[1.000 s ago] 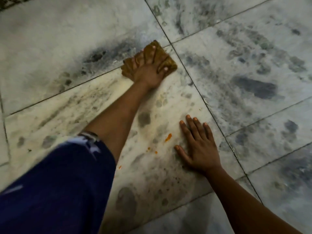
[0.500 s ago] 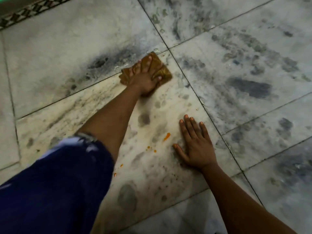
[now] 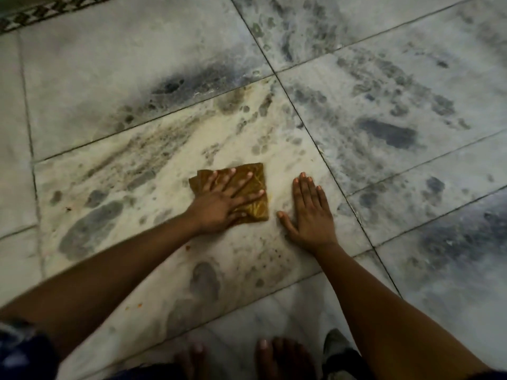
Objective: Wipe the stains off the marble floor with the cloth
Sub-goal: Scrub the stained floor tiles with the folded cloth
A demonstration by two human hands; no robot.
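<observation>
A folded brown-yellow cloth (image 3: 253, 198) lies flat on the pale marble floor (image 3: 153, 171) near the middle of the view. My left hand (image 3: 223, 202) presses down on the cloth with fingers spread across it. Just right of the cloth, my right hand (image 3: 311, 212) rests flat on the tile, fingers apart, holding nothing. Small orange stains (image 3: 188, 247) show on the tile under my left forearm, and more specks (image 3: 137, 305) lie nearer to me.
Dark grey veins and smudges cover the tiles to the right (image 3: 389, 133) and at the back (image 3: 175, 86). A patterned border strip (image 3: 41, 12) runs along the top left. My bare toes (image 3: 274, 349) show at the bottom edge.
My left hand has dragged the cloth back from the far tile joint toward me, over the spot where the orange stain lay. It now sits beside my right hand.
</observation>
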